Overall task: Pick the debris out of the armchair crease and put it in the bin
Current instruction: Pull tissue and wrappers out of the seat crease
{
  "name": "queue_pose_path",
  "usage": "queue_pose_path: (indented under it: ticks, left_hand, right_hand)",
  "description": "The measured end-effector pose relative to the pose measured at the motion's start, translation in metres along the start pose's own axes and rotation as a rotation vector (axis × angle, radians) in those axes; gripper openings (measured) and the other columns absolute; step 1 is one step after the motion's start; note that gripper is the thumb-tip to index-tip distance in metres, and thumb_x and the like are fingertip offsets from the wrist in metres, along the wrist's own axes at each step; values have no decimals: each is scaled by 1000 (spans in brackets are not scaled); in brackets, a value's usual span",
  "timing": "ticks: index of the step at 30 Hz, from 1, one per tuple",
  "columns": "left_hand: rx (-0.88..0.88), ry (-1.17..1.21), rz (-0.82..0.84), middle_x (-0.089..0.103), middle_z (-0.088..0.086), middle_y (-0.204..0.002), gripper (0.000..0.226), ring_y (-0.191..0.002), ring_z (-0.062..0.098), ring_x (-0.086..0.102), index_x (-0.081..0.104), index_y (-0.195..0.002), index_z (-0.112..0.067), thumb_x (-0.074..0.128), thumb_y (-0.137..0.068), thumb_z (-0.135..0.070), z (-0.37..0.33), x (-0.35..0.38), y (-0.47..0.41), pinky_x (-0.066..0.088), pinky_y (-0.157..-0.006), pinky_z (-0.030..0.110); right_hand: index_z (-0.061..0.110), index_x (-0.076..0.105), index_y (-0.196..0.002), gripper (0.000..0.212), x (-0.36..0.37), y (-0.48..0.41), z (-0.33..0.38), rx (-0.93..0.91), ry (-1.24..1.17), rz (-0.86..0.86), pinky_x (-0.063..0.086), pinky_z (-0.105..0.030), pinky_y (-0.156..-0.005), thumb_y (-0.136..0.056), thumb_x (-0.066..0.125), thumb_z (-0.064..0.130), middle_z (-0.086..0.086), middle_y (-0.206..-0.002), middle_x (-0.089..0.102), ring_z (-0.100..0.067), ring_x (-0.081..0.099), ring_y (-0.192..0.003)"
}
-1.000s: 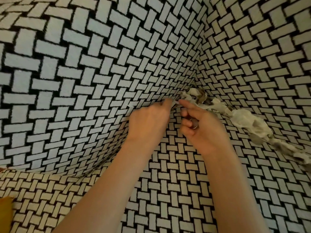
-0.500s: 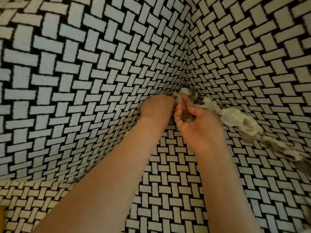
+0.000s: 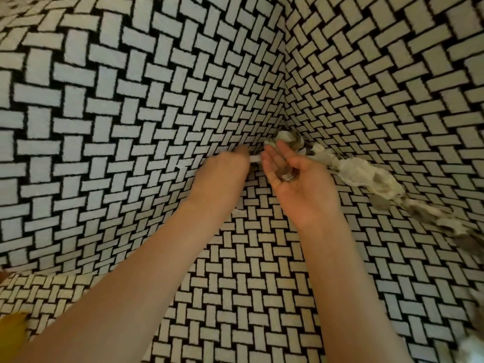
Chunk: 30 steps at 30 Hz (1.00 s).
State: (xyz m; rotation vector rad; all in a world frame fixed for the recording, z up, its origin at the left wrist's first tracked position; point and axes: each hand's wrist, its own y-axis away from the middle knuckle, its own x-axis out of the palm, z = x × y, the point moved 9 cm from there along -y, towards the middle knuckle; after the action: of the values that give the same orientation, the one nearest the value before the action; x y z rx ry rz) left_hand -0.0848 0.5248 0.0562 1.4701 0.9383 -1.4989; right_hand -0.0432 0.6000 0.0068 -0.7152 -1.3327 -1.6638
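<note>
The armchair (image 3: 131, 106) is covered in black-and-white basket-weave fabric. Crumpled whitish paper debris (image 3: 366, 176) runs along the right crease, with a wad (image 3: 284, 138) in the back corner. My left hand (image 3: 222, 174) is at the back crease, knuckles up, pinching a small white scrap (image 3: 255, 159) that pokes out towards the right. My right hand (image 3: 301, 195) lies palm up beside it and holds a small stack of coins (image 3: 288, 176) under its thumb. The fingertips of the left hand are hidden. No bin is in view.
A tiny white fleck (image 3: 239, 212) lies on the seat below my left wrist. A yellow object (image 3: 10, 334) shows at the bottom left edge, and something pale and blurred (image 3: 471, 347) at the bottom right.
My left hand has drawn back out of the crease with a white scrap at its fingertips. My right hand has turned more palm up, showing the coins.
</note>
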Motion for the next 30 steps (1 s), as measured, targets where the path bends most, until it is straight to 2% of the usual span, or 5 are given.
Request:
queue_pose_path:
  ticks: [4,8,15,21,30]
  left_hand:
    - [-76,481,-153,67,6,-78,29,-69,21,63,58,-111,-14,50,-93,-35,22,-15,21,53,-67,38]
    - [-156,759,-152,57,-7,-55,19,-40,-2,49,59,-97,-18,52,-91,-35,28,-18,29,42,-44,19]
    - [-300,978,133,52,-1,-53,27,-28,1,41,55,-75,-17,46,-96,-31,32,15,42,32,-32,12]
    - [-389,1410,167,53,-9,-51,25,-44,7,45,54,-76,-19,45,-95,-32,26,17,43,36,-46,22]
    - [-287,1367,133,61,-6,-56,25,-35,5,42,59,-80,-19,42,-97,-26,26,1,49,36,-41,19]
  right_hand:
    - [-1,58,-100,24,2,4,-3,-38,25,-22,49,-31,-89,-94,34,0,-14,-97,62,-20,60,-94]
    - [6,59,-88,26,-2,11,2,-138,35,-102,49,-17,-64,-90,35,-4,-7,-80,59,-12,56,-70]
    - [13,45,-68,24,7,14,-9,-3,317,18,14,-13,-32,-86,32,5,6,-42,31,-5,21,-31]
    - [20,53,-79,17,16,15,-3,-189,1112,-59,26,-18,-41,-92,43,24,10,-52,40,-2,35,-42]
    - [13,43,-61,49,12,12,-49,202,706,122,14,-12,-30,-95,33,47,2,-48,36,-7,21,-37]
